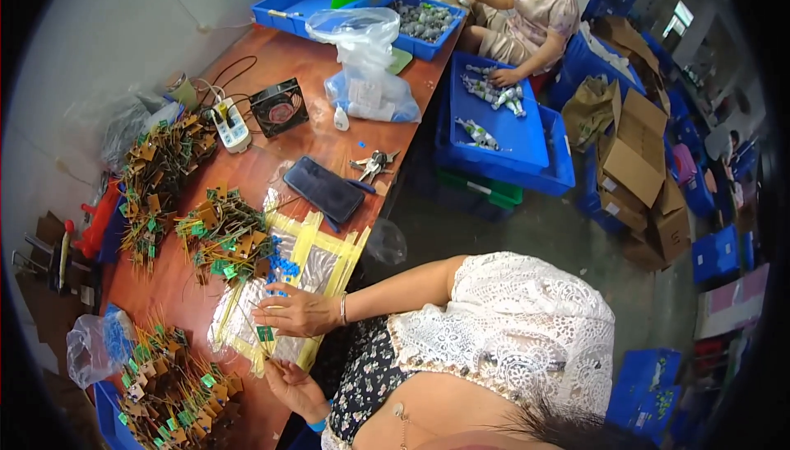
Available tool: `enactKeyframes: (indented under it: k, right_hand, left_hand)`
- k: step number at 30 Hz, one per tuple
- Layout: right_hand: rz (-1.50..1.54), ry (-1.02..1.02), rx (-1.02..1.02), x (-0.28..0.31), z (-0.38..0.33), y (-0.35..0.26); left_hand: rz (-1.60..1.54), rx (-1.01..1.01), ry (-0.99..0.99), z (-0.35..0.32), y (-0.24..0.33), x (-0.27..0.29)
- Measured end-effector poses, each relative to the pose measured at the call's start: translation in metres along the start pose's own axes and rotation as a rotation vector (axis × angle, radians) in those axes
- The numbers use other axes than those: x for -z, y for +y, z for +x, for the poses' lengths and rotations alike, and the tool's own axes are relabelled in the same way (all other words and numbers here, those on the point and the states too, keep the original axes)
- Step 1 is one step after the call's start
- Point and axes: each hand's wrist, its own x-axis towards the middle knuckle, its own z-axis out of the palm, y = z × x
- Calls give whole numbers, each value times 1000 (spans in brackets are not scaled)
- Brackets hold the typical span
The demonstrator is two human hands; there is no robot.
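Note:
My left hand [295, 390] is low at the table's near edge, fingers closed on the thin wires of a small green circuit board [265, 333]. The board stands up between my two hands. Just above it, my right hand [298, 313] reaches over the taped clear film [243, 312] with fingers stretched out and slightly apart. Its fingertips are close to the board; whether they touch it I cannot tell. Small blue parts [283, 267] lie in a loose heap beyond my right hand. A tangled pile of wired boards [222, 232] sits beside them.
More wired boards are heaped at the lower left [177, 392] and along the wall [156, 178]. A phone [323, 189], keys [374, 165], a black fan [279, 108] and a power strip [231, 127] lie farther up the table. Another person [539, 18] sits beside a blue tray [514, 141].

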Motion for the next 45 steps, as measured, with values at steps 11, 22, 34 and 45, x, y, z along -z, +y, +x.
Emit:
enactKeyframes:
  k: [11,22,34,45]
  right_hand:
    - [-33,-11,6,-2,-4,-5]
    - [2,38,22,0,0,-2]
    - [26,5,12,1,2,-6]
    - [30,13,21,5,-4,-2]
  left_hand:
    - [5,-34,-76,33,28,21]
    - [-44,-268,-101,58,78,6]
    - [-36,-45,48,31,31,0]
    - [-23,-89,76,8,22,-9]
